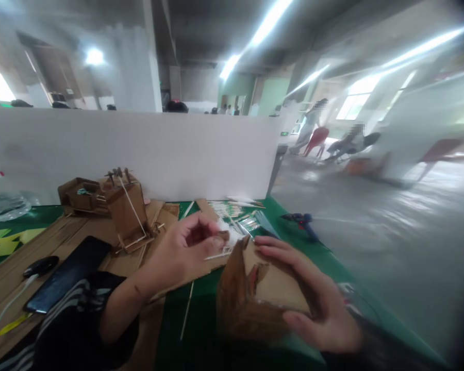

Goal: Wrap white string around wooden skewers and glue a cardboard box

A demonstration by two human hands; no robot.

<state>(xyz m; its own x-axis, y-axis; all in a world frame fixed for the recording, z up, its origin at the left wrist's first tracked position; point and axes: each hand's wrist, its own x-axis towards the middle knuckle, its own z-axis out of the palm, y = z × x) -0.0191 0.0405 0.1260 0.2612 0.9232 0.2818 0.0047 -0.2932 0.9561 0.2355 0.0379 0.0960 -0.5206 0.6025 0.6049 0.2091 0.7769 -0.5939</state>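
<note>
My left hand is closed in a pinch on a small piece of brown cardboard, held just left of a cardboard box. My right hand grips that cardboard box, fingers over its top and thumb along the near side. The box looks tilted, and its top has a torn notch with a raised flap. Beyond my left hand lie a crumpled clear plastic bag and thin white sticks.
On the left, a cardboard model with sticks stands on flat cardboard. A phone, a black mouse and a clear bottle lie nearby. A blue glue gun rests by the right edge. A white partition backs the green table.
</note>
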